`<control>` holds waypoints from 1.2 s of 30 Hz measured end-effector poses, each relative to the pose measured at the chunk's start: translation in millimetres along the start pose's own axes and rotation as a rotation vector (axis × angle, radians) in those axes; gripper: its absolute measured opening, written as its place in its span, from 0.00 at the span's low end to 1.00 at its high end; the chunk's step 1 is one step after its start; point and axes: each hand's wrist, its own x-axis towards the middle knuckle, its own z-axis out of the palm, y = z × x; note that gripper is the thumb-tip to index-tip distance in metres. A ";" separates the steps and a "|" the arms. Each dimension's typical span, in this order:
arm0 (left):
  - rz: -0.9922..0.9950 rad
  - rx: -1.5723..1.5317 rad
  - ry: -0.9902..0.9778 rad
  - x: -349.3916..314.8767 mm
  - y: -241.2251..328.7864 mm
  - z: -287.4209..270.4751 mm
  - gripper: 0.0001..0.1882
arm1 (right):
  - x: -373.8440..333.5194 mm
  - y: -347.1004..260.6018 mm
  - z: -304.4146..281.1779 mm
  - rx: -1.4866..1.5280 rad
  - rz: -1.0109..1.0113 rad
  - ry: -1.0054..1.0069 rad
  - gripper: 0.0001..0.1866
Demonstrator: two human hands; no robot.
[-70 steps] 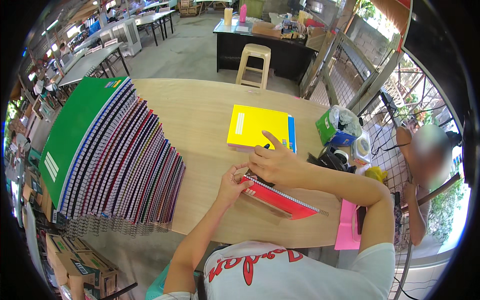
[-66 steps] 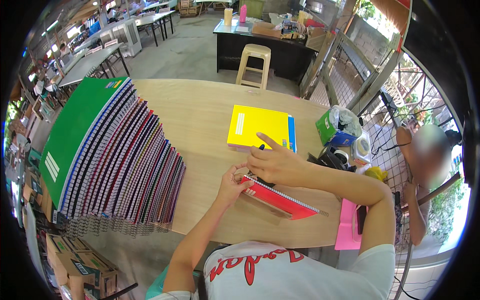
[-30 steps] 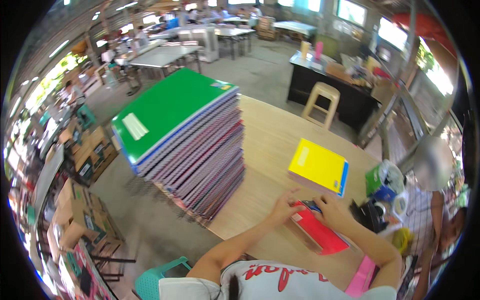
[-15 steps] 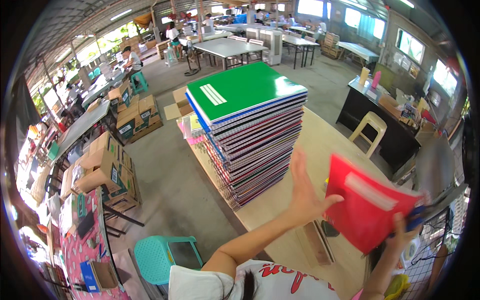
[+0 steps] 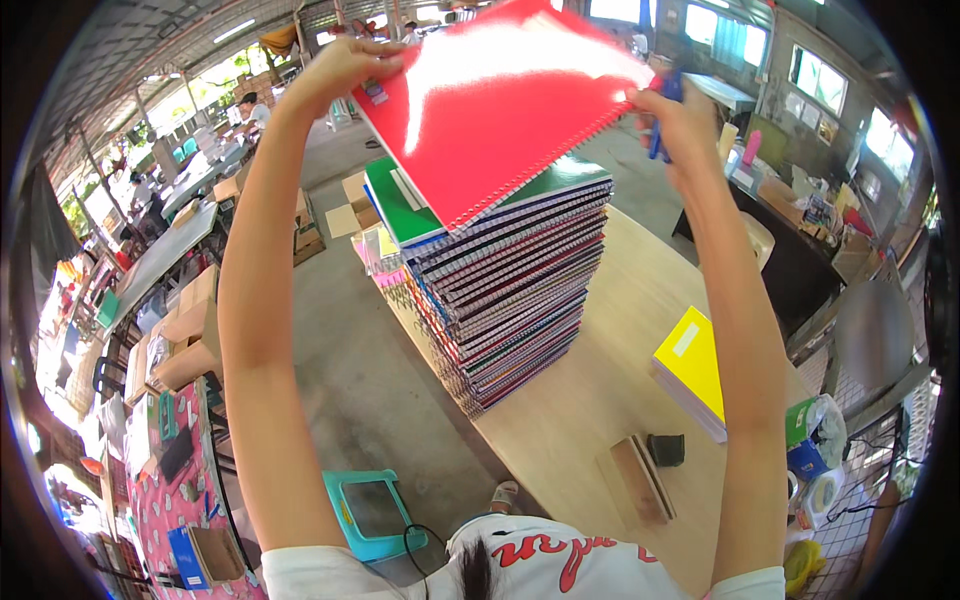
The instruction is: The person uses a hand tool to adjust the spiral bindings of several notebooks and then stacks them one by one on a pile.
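Observation:
Both my hands hold up a red spiral notebook [image 5: 490,130], tilted above a tall stack of spiral notebooks [image 5: 520,300]. My left hand [image 5: 345,78] pinches its left edge. At the coil end, my right hand [image 5: 682,122] grips the other side and also has a blue-handled tool [image 5: 666,110] in it, whose kind I cannot make out. Glare washes out part of the red cover. Beneath it, a green notebook [image 5: 400,212] tops the stack, partly hidden by the red one. A small pile of yellow notebooks [image 5: 697,360] lies beside my right forearm.
The stack stands on a pale wooden table [image 5: 610,370]. Near me on it are a wooden piece [image 5: 640,480] and a small dark block [image 5: 665,450]. A teal stool [image 5: 372,510] is at the left, cardboard boxes [image 5: 185,335] beyond. A dark desk [image 5: 770,250] stands far right.
The red notebook has moved from the right side up and over the stack. My left hand, then open and apart from it, now holds its left edge. The yellow notebooks have come into view.

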 end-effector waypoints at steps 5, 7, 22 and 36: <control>-0.165 -0.260 -0.014 35.5 -33.7 29.9 0.18 | 35.2 22.8 12.9 0.021 0.167 -0.011 0.13; -0.287 -0.261 -0.092 48.4 -36.1 19.8 0.19 | 49.2 23.5 6.7 0.096 0.260 -0.113 0.11; -0.229 -0.548 -0.070 -51.8 -118.3 88.1 0.21 | -51.0 90.9 -3.8 -0.265 0.199 -0.162 0.34; 0.221 -0.654 -0.139 -198.2 25.0 482.3 0.28 | -446.9 183.6 -352.8 -1.499 0.705 0.156 0.28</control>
